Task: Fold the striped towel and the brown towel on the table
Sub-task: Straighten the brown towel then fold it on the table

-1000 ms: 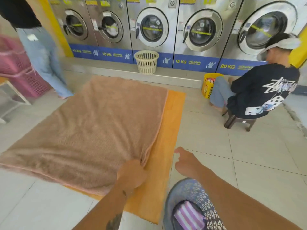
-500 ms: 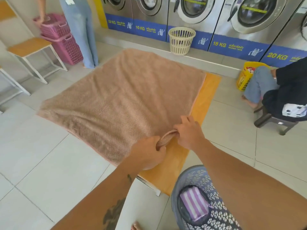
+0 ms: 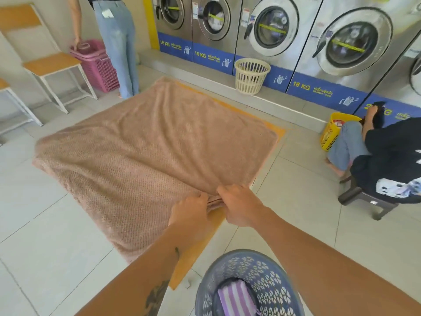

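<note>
A large brown towel lies spread over an orange wooden table, hanging past its left edge. My left hand and my right hand both grip the towel's near edge, bunching a fold between them. The striped purple-and-white towel lies folded inside a grey-blue laundry basket at the bottom, below my right forearm.
A person in jeans stands at the far left by pink baskets. A cream basket sits before the washing machines. Another person sits on a stool at right beside a yellow basket. Chairs stand far left.
My right hand came over to the towel's near edge beside my left, and both now grip it. The view swung left and down; the towel edge is gathered between my hands.
</note>
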`<action>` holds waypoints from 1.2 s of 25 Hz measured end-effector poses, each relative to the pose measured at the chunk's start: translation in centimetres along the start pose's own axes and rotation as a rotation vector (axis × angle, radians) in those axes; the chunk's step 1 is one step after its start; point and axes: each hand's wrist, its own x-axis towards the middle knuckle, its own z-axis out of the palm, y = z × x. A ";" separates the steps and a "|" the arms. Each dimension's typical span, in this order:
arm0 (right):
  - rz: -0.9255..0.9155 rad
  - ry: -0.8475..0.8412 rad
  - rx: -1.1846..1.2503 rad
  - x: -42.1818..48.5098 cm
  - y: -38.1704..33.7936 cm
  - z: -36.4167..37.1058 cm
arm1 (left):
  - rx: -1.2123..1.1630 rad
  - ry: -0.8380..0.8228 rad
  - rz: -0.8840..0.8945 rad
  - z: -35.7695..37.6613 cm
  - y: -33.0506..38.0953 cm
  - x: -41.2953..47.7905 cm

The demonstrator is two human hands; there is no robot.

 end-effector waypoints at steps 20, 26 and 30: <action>0.331 -0.305 0.190 1.0 15.2 -2.3 | -0.028 -0.135 -0.405 2.7 4.1 2.2; 0.428 -0.238 0.254 3.7 20.4 -6.3 | -0.037 -0.101 -0.294 2.8 9.4 4.0; 0.460 -0.126 0.302 8.6 27.2 -6.1 | -0.111 0.045 -0.352 3.0 12.1 9.8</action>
